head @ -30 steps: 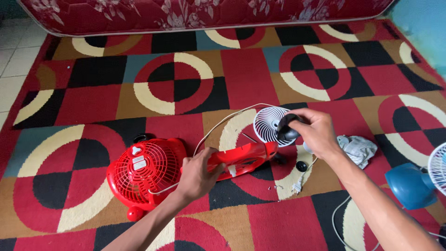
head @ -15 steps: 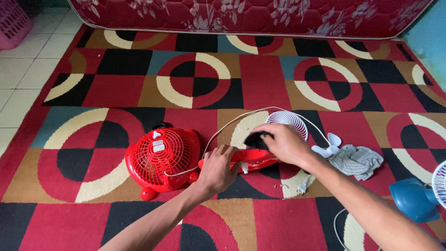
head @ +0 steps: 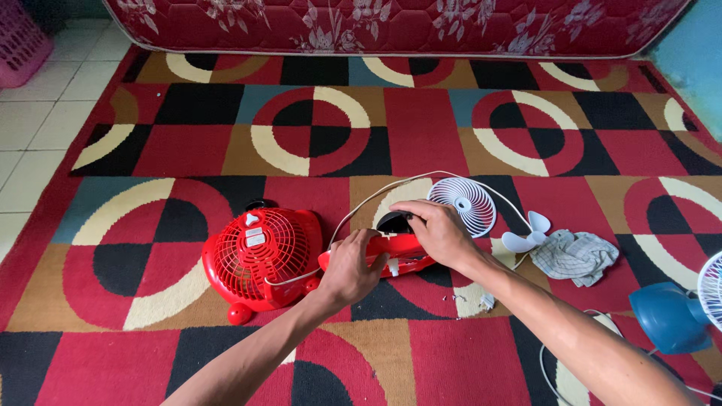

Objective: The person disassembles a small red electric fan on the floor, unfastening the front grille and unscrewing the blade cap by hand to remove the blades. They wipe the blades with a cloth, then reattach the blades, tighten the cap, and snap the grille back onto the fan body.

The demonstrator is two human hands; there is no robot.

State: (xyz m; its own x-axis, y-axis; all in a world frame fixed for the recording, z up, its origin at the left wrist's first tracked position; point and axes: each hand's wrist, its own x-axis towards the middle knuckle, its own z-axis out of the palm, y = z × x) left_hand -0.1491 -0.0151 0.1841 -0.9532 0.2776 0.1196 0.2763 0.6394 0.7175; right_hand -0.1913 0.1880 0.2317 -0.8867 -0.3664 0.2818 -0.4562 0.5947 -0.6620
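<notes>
My left hand [head: 352, 265] grips the near end of a red plastic fan housing part [head: 402, 250] lying on the patterned carpet. My right hand [head: 440, 233] rests on the far end of that part, fingers over a black round piece [head: 392, 221]. A red fan body with a grille [head: 259, 256] lies just left of my left hand. A white cable [head: 391, 186] loops from it past both hands. A white round grille [head: 461, 204] lies just beyond my right hand, and a white fan blade [head: 526, 234] sits to its right.
A grey cloth [head: 575, 256] lies right of the blade. A blue fan with a white grille [head: 673, 312] stands at the right edge. A red floral mattress [head: 391, 26] borders the carpet's far side. White floor tiles [head: 30, 143] and a pink basket [head: 19, 45] are at left.
My right hand moved from the white grille down onto the red part with the black piece. The view shifted, so the fan parts now sit more to the centre.
</notes>
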